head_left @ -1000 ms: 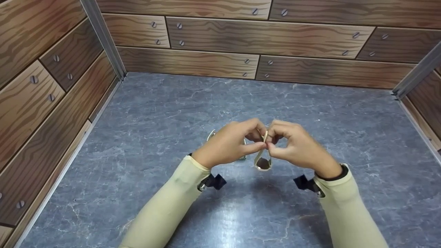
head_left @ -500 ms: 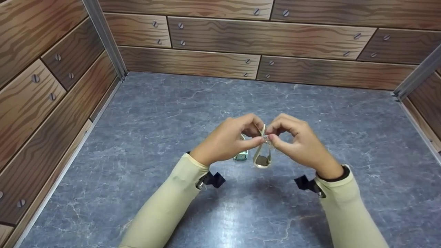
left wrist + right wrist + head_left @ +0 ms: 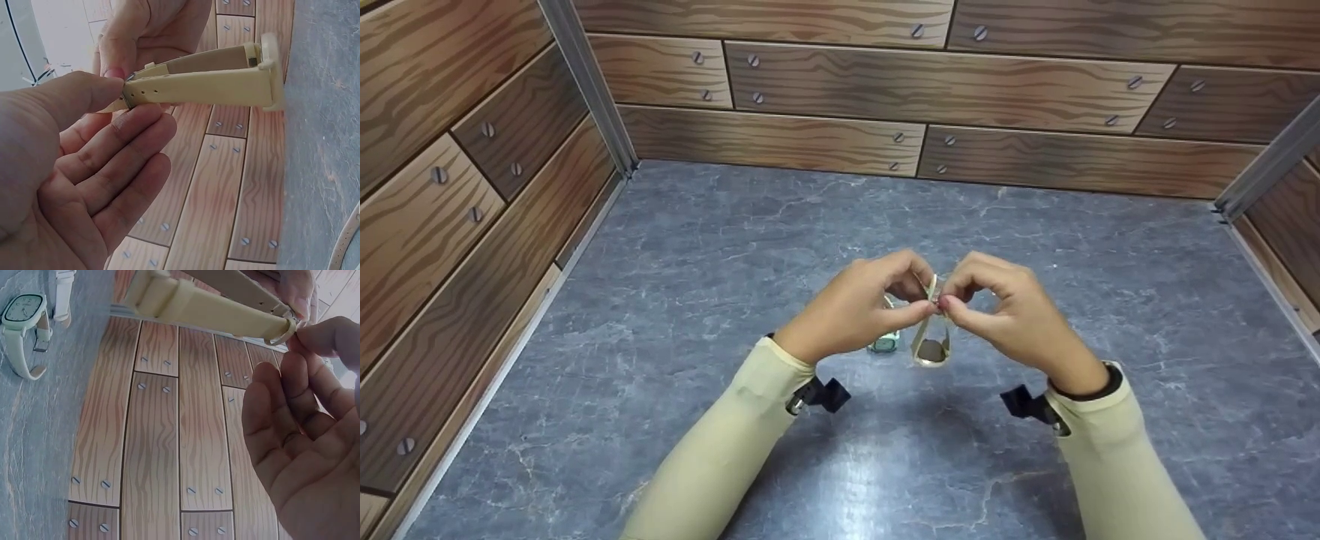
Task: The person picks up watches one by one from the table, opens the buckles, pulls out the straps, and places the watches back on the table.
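Observation:
A wristwatch (image 3: 931, 352) with a cream strap hangs between my two hands, its case down and both strap halves rising to the buckle. My left hand (image 3: 851, 307) pinches the punched end of the strap (image 3: 208, 87) between thumb and index finger. From the other side, my right hand (image 3: 1009, 311) pinches the strap at the buckle, fingertips close to the left thumb. In the left wrist view the strap end lies at the metal buckle (image 3: 130, 79); the fingers partly hide how far it is threaded. A loop keeper (image 3: 291, 329) shows beside the right fingertips.
A pale green watch (image 3: 23, 312) lies on the grey marbled table (image 3: 720, 247), partly behind my left hand in the head view. Beside it is a white strap (image 3: 64, 295). Wood-patterned walls (image 3: 825, 82) enclose the back and sides.
Both hands have risen slightly with the cream watch, uncovering more of the green watch. The right fingers have shifted a little at the buckle; both hands keep their pinch.

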A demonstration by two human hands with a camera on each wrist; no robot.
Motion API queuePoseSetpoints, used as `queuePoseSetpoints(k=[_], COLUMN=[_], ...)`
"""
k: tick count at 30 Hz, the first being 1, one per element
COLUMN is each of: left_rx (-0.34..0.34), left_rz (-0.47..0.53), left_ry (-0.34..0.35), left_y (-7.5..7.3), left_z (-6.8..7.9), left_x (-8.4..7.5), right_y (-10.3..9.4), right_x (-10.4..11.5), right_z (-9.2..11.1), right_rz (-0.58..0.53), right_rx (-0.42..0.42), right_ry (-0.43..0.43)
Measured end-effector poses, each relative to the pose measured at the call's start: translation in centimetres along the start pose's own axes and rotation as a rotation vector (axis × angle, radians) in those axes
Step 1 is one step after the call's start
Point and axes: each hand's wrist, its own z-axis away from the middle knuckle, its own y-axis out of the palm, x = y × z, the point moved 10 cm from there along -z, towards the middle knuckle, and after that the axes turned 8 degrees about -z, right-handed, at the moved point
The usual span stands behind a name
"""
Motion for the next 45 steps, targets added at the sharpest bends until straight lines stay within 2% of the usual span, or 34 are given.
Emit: queuePoseSetpoints(k=[9,12,17,20,24,29,32,35,41,45], left_rx=[-0.112,-0.130,-0.101,-0.063,-0.051,-0.040,-0.031,-0.049,-0.133,-0.144], left_rz=[0.071,0.086,0.102,0.106,0.112,0.169,0.166,0.138,0.101,0.084], left_ry=[0.013,0.009,0.002,0.005,0.012,0.032,0.057,0.078,0.084,0.078], left_y=[-1.3,-1.5,-1.3,-0.9,-0.7,-0.5,-0.4,-0.5,-1.0,-1.0], left_z=[0.0,0.0,0.0,0.0,0.0,0.1,0.0,0.0,0.0,0.0], left_x=[0.0,0.1,0.0,-0.1,-0.2,-0.4,-0.8,-1.1,-1.2,-1.2], right_y=[-0.7,-1.0,-1.2,-0.5,0.1,0.0,-0.2,-0.4,-0.6,-0.8], right_x=[0.6,1.1,1.1,0.8,0.7,0.7,0.9,1.3,1.6,1.5], right_z=[0.1,0.1,0.1,0.2,0.1,0.2,0.2,0.1,0.0,0.2], right_rz=[0.058,0.090,0.134,0.128,0.105,0.071,0.050,0.030,-0.026,-0.034], right_rx=[-0.040,-0.062,-0.081,-0.020,0.031,0.014,-0.013,-0.037,-0.040,-0.045], right_ry=[-0.066,-0.100,-0.070,-0.024,0.007,0.032,0.028,-0.006,-0.052,-0.058])
